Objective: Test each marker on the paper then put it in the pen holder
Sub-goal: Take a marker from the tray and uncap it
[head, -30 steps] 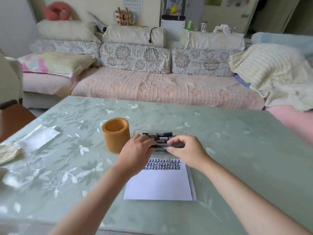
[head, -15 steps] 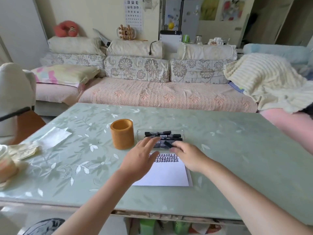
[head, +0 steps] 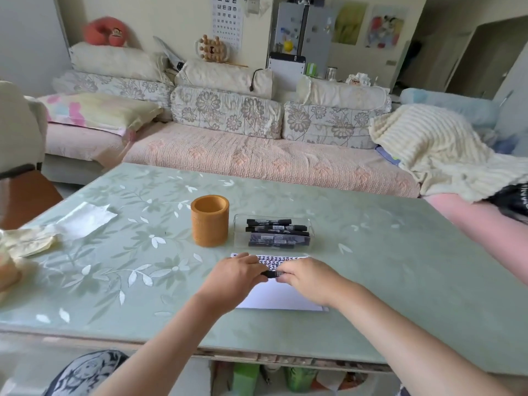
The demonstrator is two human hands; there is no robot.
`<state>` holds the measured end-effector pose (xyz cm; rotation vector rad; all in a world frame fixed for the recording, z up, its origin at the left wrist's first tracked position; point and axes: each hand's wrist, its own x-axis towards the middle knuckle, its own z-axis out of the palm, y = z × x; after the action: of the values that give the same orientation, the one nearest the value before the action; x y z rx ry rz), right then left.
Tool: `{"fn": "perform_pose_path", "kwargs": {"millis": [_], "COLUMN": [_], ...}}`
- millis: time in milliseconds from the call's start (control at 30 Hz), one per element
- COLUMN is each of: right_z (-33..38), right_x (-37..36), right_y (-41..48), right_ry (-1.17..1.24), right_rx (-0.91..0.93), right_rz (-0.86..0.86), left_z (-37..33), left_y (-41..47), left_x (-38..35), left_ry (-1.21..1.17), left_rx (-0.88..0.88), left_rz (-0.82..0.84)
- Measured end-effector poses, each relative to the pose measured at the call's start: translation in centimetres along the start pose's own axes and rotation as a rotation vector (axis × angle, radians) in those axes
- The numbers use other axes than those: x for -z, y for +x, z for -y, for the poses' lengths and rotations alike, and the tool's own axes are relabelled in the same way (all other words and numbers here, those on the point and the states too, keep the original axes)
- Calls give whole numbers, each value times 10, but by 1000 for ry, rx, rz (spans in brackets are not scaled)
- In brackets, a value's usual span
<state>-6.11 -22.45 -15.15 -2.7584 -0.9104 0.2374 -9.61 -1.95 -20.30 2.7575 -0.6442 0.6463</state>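
A person's left hand (head: 234,274) and right hand (head: 310,277) are both gripping one black marker (head: 271,274), holding it level over the top of the white paper (head: 281,295) on the green floral desk (head: 400,267). At 12 o'clock from the hands, a clear tray (head: 310,228) is holding the remaining black markers (head: 275,232) lying flat. At 11 o'clock, just beside the tray, the orange pen holder (head: 210,221) is standing upright.

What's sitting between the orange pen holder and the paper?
Nothing: in the head view, only bare table separates the pen holder from the paper.
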Motion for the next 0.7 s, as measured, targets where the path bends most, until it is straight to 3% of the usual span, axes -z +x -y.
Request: {"fn": "perform_pose_path", "kwargs": {"millis": [167, 233, 367, 433, 533, 700], "right_z": [-7, -11, -19, -32, -51, -56], "right_x": [-9, -16, -21, -17, -12, -23], "right_y": [0, 4, 14, 16, 23, 44], "right_ry": [-308, -355, -13, 99, 152, 315], "right_rx": [259, 282, 27, -41, -45, -30], "right_rz": [-262, -317, -37, 12, -69, -172], "left_z": [2, 7, 25, 38, 54, 50], "left_y": [1, 2, 3, 2, -4, -15], "left_x": [1, -3, -11, -5, -2, -21], "left_ry": [-241, -313, -237, -219, -225, -279], "left_rx": [112, 120, 94, 155, 210, 152], "left_rz": [170, 185, 122, 56, 11, 99]}}
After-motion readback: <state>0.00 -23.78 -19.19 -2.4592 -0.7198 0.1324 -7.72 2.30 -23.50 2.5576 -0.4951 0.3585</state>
